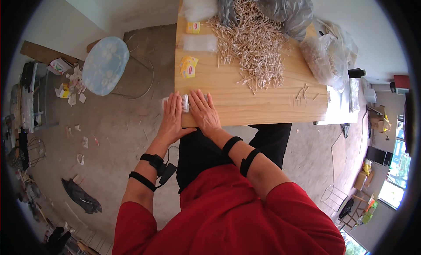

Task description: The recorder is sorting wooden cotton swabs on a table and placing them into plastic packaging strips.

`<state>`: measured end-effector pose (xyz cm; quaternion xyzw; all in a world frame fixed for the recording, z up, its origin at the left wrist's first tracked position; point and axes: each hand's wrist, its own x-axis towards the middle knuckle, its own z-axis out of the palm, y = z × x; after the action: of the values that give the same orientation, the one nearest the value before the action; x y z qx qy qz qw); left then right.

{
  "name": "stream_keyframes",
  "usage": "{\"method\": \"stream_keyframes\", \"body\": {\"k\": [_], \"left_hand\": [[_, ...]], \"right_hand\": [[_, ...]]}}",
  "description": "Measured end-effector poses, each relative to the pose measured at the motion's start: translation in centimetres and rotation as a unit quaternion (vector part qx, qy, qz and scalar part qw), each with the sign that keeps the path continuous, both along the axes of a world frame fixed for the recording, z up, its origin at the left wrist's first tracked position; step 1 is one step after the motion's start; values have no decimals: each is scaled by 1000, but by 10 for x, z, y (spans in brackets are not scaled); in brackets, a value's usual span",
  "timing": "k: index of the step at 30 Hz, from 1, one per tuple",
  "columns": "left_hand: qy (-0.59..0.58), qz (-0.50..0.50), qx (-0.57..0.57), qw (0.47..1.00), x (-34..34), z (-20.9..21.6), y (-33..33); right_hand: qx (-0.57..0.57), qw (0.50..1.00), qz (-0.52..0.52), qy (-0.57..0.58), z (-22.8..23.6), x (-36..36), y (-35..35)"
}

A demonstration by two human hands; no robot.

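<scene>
Both hands lie flat at the near left corner of the wooden table, fingers stretched out and pointing away from me. My left hand is at the table's left edge and my right hand is just beside it. Under and between them sits a small clear packet of white cotton swabs, mostly covered by my fingers. Beyond the hands are yellow printed cards and a stack of clear plastic sleeves. A big heap of loose cotton swabs spreads over the table's far middle.
Grey plastic bags stand behind the heap. A clear bag of swabs leans at the right edge. Several stray swabs lie near the right front. To the left is a stool with a pale blue seat; paper scraps litter the floor.
</scene>
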<state>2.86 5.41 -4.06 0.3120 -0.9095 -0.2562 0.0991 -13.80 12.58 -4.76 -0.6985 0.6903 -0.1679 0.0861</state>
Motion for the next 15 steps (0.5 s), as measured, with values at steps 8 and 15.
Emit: {"method": "stream_keyframes", "body": {"k": [8,15], "left_hand": [[-122,34,-10,992,-11,31,3],[211,341,18,916,6,1,-1]], "right_hand": [[-70,972,-85,-209,-2,-15,3],[-138,924,-150,-324,19,-26,11]]}}
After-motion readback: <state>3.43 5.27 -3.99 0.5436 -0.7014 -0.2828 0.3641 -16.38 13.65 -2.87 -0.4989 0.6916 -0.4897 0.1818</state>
